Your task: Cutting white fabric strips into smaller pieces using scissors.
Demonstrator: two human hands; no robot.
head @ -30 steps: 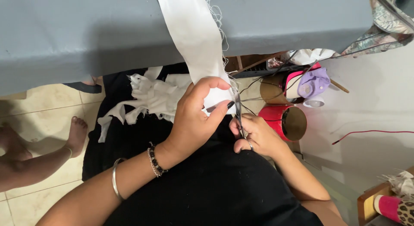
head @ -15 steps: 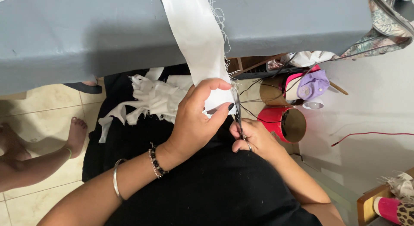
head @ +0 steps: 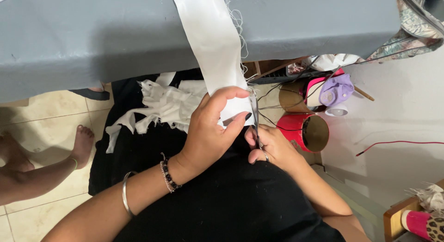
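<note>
Head view, strip: a long white fabric strip (head: 213, 52) hangs from the grey worktop (head: 92, 38) down to the lap, its right edge frayed with loose threads.
Head view, left hand: the left hand (head: 210, 131) is closed on the strip's lower end, thumb over fingers, holding it taut.
Head view, right hand: the right hand (head: 273, 147) is closed around the handles of small scissors (head: 255, 117), blades pointing up along the strip's right edge.
Handling: the cloth looks light, soft and limp, prone to fraying; it is best pinched near the cut line, as here.
Nearby: white scraps (head: 162, 105) lie on the black lap; a red tin (head: 307, 130) lies to the right.
Hidden: the blade tips and the strip's end are covered by the fingers, so whether the blades are open is unclear.
</note>
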